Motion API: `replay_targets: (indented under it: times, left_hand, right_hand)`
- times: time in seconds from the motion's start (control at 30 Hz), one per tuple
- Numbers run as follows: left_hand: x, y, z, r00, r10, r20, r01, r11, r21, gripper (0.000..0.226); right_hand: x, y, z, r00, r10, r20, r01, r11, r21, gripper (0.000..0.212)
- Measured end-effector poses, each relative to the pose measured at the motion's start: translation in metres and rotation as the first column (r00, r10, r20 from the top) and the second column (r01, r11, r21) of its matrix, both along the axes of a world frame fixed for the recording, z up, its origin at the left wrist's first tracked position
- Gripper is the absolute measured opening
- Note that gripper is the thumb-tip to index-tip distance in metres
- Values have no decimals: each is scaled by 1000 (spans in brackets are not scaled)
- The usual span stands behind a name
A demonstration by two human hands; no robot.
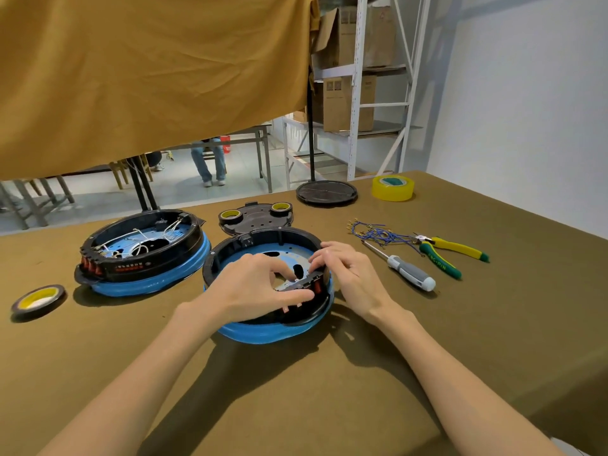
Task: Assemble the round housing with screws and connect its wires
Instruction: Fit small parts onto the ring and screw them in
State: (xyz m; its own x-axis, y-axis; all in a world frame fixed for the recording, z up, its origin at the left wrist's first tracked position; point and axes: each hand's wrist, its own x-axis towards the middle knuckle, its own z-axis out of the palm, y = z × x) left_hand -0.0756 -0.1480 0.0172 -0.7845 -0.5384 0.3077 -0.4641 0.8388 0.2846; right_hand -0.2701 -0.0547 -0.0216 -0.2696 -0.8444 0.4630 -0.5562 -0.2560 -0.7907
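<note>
Where an olive-brown cloth covers the table point(427, 373), a mustard curtain point(148, 77) hangs behind it, with white shelving point(357, 87) holding cardboard boxes against a pale wall. Nearest the person sits the round housing point(263, 327), black rim over a blue base, open side up. Over its near edge the left hand point(253, 287) curls, fingertips pinching the black switch block point(306, 291) with red switches; the right hand point(348, 271) bends its fingers onto the same block from the right. To the left stands a second housing point(144, 255) with white wires, its label too blurred to read. Blue wires point(381, 233), a screwdriver point(408, 268) and pliers point(450, 253) lie right; the pliers' lettering is illegible
</note>
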Motion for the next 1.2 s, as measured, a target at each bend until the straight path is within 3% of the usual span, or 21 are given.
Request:
replay_targets:
  times: [0.13,0.3,0.43,0.6,0.73,0.8,0.93,1.07,1.2]
  left_hand:
    - [11,-5,0,999,-39,-29,42,994,99,71]
    - [4,7,-7,997,79,-28,-82,988,-131,90]
    - [-18,19,-10,997,53,-49,-64,967,-247,81]
    - [-16,14,-12,979,-106,-173,59,965,-254,57]
    - [-13,11,-18,945,-167,-280,109,971,-211,52]
    - [-10,8,-18,937,-161,-309,136,986,-99,57]
    - [-9,8,-15,942,-152,-298,152,988,-22,66]
    - [13,0,-8,976,-88,-201,105,991,77,73]
    - [35,-11,-8,982,-37,-185,62,990,130,64]
  right_hand:
    - [1,1,3,997,-13,71,15,1000,-28,53]
    - [1,1,8,980,13,198,4,996,-84,47]
    - [3,1,6,972,19,236,6,994,-108,50]
    - [6,3,8,967,37,250,-12,995,-99,48]
    - [7,3,11,969,56,240,-34,995,-92,43]
    - [7,5,11,982,56,182,-45,997,-63,38]
    - [11,5,6,992,16,-127,-4,996,87,21]
    - [5,15,6,987,78,-138,-62,991,120,25]
    - [-3,15,6,949,134,-286,-96,985,145,30]
